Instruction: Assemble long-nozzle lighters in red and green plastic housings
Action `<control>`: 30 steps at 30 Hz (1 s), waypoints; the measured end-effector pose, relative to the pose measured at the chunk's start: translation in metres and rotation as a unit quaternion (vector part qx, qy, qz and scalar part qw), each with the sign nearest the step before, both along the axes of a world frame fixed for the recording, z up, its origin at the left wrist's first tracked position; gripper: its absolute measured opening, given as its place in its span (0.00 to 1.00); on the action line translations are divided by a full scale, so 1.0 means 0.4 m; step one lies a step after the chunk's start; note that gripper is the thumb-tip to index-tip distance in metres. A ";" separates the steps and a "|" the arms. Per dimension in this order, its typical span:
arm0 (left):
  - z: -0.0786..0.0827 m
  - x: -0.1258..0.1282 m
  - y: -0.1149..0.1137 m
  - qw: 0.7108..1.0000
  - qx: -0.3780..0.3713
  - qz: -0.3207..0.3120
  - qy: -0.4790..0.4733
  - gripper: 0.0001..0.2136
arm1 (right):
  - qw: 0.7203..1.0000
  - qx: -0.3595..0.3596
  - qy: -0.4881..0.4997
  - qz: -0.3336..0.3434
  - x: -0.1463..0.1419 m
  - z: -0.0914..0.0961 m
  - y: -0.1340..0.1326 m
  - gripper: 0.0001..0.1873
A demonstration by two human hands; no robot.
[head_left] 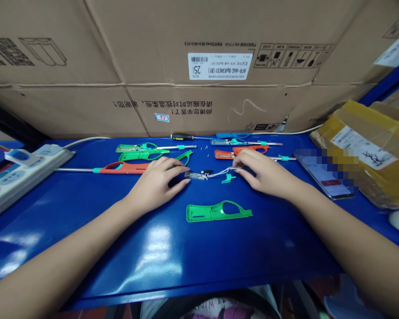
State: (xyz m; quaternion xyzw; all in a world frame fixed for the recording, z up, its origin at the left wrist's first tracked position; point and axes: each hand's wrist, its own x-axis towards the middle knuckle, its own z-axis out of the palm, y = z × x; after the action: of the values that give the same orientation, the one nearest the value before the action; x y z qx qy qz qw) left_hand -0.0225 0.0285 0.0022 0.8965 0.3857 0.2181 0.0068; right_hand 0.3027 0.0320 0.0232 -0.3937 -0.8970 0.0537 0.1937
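My left hand rests with thumb and fingers apart at the end of a clear lighter fuel tank. White wires run from the tank, beside a small black part, toward my right hand. The right fingertips pinch a thin metal piece at the wires' end; the hand hides the rest of it. Just below lies a teal trigger. Nearer to me is an empty green lighter casing half, inner side up. Behind my left fingers lies a red-orange lighter.
Opened green and orange lighters lie at the back, with a blue one and a screwdriver. A power strip stands left; a phone and taped package are right. Cardboard boxes wall the back.
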 end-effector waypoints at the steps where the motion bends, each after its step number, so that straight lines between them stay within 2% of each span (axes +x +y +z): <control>1: -0.002 0.003 -0.001 1.000 -0.002 -0.003 -0.001 0.14 | 1.000 0.004 0.002 0.003 -0.001 0.003 -0.003 0.02; 8: -0.007 0.013 -0.002 1.000 -0.016 -0.023 -0.014 0.10 | 0.999 0.035 -0.028 -0.012 -0.008 0.016 -0.015 0.03; 18: 0.015 0.011 -0.014 0.997 -0.014 -0.026 -0.065 0.08 | 0.997 0.031 -0.065 -0.037 0.012 0.011 0.004 0.14; 26: 0.017 0.014 -0.023 0.997 -0.027 -0.036 -0.066 0.08 | 0.996 -0.035 -0.074 -0.031 0.032 0.013 0.013 0.15; 30: 0.017 0.015 -0.023 0.997 -0.018 -0.041 -0.067 0.07 | 0.995 -0.061 -0.080 -0.019 0.039 0.018 0.006 0.12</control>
State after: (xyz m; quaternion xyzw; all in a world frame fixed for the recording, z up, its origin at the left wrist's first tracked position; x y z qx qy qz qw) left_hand -0.0166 0.0194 0.0089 0.8948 0.3509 0.2699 0.0580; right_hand 0.3183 0.0344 0.0304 -0.4249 -0.8970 0.0732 0.0979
